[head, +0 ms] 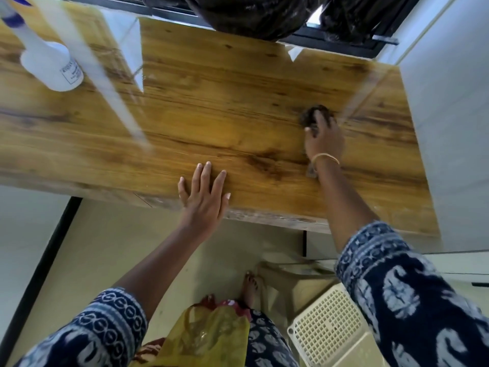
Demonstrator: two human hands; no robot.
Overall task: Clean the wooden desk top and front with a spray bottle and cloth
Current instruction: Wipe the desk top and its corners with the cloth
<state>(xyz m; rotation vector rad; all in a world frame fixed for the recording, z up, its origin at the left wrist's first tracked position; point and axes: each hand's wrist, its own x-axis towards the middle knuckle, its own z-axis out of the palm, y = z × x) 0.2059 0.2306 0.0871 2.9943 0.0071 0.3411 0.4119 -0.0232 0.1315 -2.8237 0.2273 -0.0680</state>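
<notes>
The wooden desk top (225,102) fills the upper half of the head view, glossy with window reflections. My right hand (324,140) presses a dark cloth (311,116) onto the desk's right part; the cloth bunches out beyond my fingertips and a bit shows by my wrist. My left hand (205,200) lies flat with fingers spread on the desk's front edge, holding nothing. A white spray bottle (51,66) with a blue top stands at the desk's far left, apart from both hands.
A white wall (449,128) borders the desk's right side. A dark window frame with black plastic (264,17) runs along the back. Below the desk stand a cream plastic stool (291,276) and a lattice basket (328,327), beside my bare foot (250,286).
</notes>
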